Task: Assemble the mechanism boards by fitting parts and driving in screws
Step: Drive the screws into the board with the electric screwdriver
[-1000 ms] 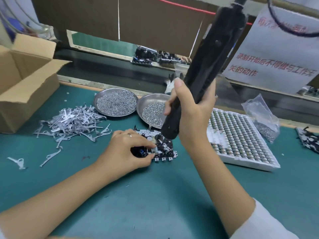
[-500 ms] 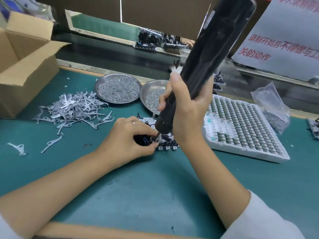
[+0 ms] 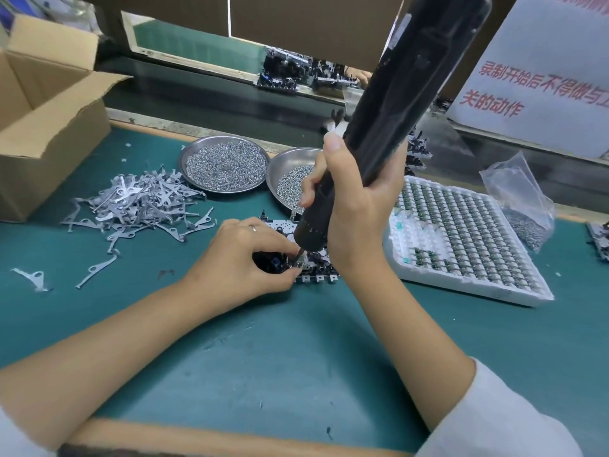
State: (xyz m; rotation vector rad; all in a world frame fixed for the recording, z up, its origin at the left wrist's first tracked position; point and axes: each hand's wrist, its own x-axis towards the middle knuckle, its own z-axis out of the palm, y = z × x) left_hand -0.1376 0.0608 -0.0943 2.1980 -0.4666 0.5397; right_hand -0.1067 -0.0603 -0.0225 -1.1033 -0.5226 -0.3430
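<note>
Right grip (image 3: 356, 206): we hold the electric screwdriver (image 3: 389, 127), fingers wrapped tight.
Left grip (image 3: 244, 262): we pinch the mechanism board (image 3: 316, 272) beneath the bit.
Risk: a tilted bit could slip, stripping the screw.

Screw dishes (image 3: 224, 166) behind mechanism board (image 3: 316, 273)
</note>
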